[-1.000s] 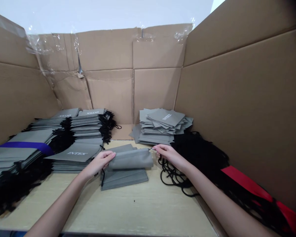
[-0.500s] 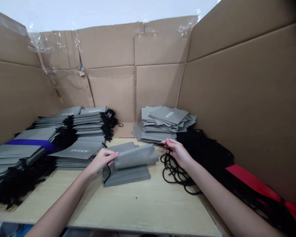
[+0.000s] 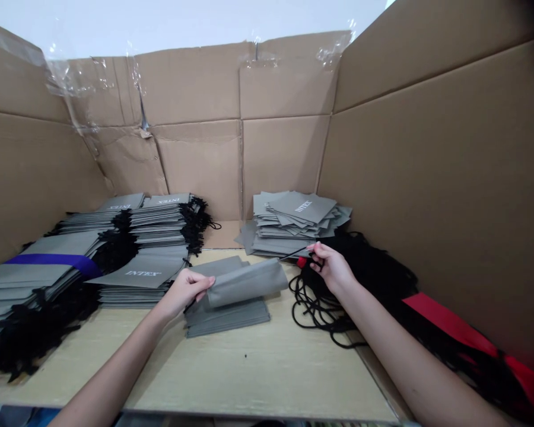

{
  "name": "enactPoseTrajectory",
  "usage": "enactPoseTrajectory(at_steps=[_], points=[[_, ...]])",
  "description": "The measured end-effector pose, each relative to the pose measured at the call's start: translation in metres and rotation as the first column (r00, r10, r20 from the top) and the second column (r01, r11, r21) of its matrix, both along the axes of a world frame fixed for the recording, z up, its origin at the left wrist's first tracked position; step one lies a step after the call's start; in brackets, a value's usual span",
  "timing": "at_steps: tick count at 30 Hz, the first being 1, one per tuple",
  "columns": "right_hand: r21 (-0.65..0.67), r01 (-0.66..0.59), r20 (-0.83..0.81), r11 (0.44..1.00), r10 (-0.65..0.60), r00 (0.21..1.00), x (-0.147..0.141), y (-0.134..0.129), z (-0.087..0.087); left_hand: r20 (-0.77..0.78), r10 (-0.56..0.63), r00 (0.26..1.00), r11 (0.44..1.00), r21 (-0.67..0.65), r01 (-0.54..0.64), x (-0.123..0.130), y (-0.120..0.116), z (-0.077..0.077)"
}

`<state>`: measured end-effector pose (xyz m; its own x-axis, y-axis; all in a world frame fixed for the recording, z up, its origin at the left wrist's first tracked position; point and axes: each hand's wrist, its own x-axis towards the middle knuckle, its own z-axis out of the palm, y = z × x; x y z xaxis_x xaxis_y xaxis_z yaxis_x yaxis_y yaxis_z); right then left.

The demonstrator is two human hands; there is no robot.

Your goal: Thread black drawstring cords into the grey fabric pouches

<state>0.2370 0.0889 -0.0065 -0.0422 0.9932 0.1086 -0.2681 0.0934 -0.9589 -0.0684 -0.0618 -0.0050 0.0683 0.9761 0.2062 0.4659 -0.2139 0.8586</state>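
My left hand (image 3: pixel 187 292) is closed on the near-left end of a grey fabric pouch (image 3: pixel 248 284), holding it up at a slant. From the pouch's upper right corner a thin black cord (image 3: pixel 293 254) runs taut to my right hand (image 3: pixel 333 271), whose fingertips pinch it. A small red piece (image 3: pixel 301 261) shows just below those fingers; I cannot tell what it belongs to. Under the raised pouch lie several flat grey pouches (image 3: pixel 238 321) on the pale board (image 3: pixel 249 373). A heap of loose black cords (image 3: pixel 369 273) lies below and behind my right hand.
Grey pouches with black cords stand in stacks (image 3: pixel 136 276) at left, one bundle under a purple band (image 3: pixel 53 260). A loose pile of INTEX pouches (image 3: pixel 302 207) sits at back right. A red strip (image 3: pixel 449 323) crosses the cords. Cardboard walls (image 3: pixel 285 148) enclose three sides.
My right hand has moved slightly right and up, away from the pouch. More black cord now shows between them, and the small red piece has come into sight. The left hand keeps its hold.
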Motion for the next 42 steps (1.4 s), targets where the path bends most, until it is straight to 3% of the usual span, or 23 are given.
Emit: enactPoseTrajectory(at_steps=[9, 25, 30, 36, 42], points=[[0.032, 0.101, -0.053, 0.994, -0.099, 0.994, 0.032, 0.01, 0.014, -0.05, -0.009, 0.999, 1.0, 0.001, 0.009, -0.012, -0.005, 0.002], [0.118, 0.285, -0.18, 0.951, -0.262, 0.948, 0.058, 0.01, 0.032, -0.121, -0.089, 0.989, 0.996, -0.041, 0.084, -0.016, -0.005, -0.007], [0.107, 0.297, -0.18, 0.949, -0.275, 0.944, 0.058, 0.009, 0.033, -0.153, -0.069, 0.986, 0.996, -0.061, 0.061, -0.015, -0.006, -0.006], [0.099, 0.276, -0.177, 0.956, -0.256, 0.95, 0.05, 0.009, 0.031, -0.136, -0.012, 0.991, 0.996, -0.091, -0.001, -0.02, -0.025, -0.001], [0.076, 0.253, -0.181, 0.965, -0.236, 0.955, 0.034, 0.008, 0.028, -0.04, 0.048, 0.998, 0.986, -0.155, -0.054, -0.025, -0.039, -0.009]])
